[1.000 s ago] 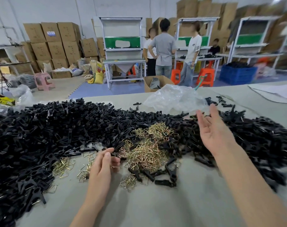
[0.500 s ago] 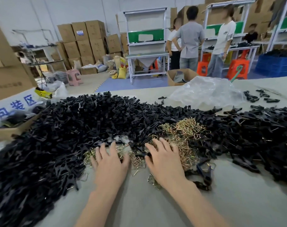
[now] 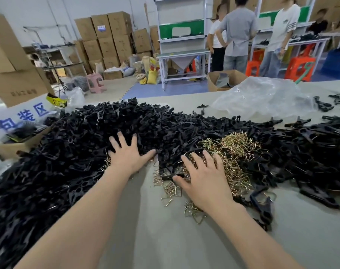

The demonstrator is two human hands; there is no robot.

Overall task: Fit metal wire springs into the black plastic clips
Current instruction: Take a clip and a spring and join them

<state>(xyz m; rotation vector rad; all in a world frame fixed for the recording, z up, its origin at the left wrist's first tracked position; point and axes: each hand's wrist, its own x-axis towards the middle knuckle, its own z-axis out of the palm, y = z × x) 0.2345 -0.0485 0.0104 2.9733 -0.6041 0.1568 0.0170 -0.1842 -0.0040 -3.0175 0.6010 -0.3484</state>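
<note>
A huge heap of black plastic clips (image 3: pixel 72 152) stretches across the grey table (image 3: pixel 165 239) from left to right. In the middle lies a tangle of brass-coloured wire springs (image 3: pixel 233 152), with loose ones spilling toward me. My left hand (image 3: pixel 127 154) lies flat, fingers spread, on the edge of the black clips. My right hand (image 3: pixel 204 181) rests palm down with fingers apart on the springs and a few clips. Neither hand grips anything. An assembled clip (image 3: pixel 262 204) lies just right of my right wrist.
A crumpled clear plastic bag (image 3: pixel 262 98) lies at the table's far side. A cardboard box with blue lettering (image 3: pixel 19 117) stands at the left edge. Beyond the table are stacked cartons, work benches, orange stools and several standing people.
Both hands have moved forward from the table's bare part onto the piles. The left went up onto the black clips and the right slid onto the springs. The view tilted down and left.
</note>
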